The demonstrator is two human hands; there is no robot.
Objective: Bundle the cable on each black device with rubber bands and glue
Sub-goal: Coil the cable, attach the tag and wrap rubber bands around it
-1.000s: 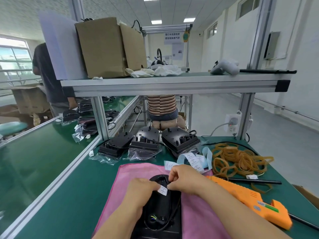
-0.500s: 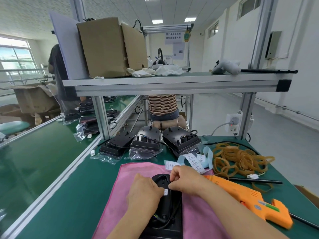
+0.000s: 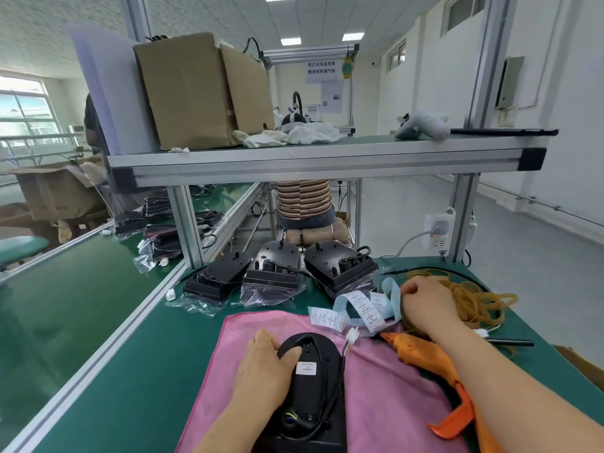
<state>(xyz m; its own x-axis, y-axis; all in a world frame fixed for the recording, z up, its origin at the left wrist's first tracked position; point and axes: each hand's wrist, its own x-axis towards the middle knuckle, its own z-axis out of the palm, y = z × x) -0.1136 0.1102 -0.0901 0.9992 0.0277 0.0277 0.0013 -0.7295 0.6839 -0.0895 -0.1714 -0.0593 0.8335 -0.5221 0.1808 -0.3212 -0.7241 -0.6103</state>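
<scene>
Black device: left hand grips | 3 devices behind | right hand on rubber bands, grasp unclear

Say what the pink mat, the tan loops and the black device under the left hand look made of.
Pink mat: soft cloth, probably microfibre; matte, slightly rumpled. Tan loops: rubber bands; thin, limp, tangled. Black device: seemingly moulded plastic, smooth with dull sheen.

L hand grips black device on pink cloth, white label beside its thumb. R hand: fingers curl onto rubber bands; glue gun behind them.
</scene>
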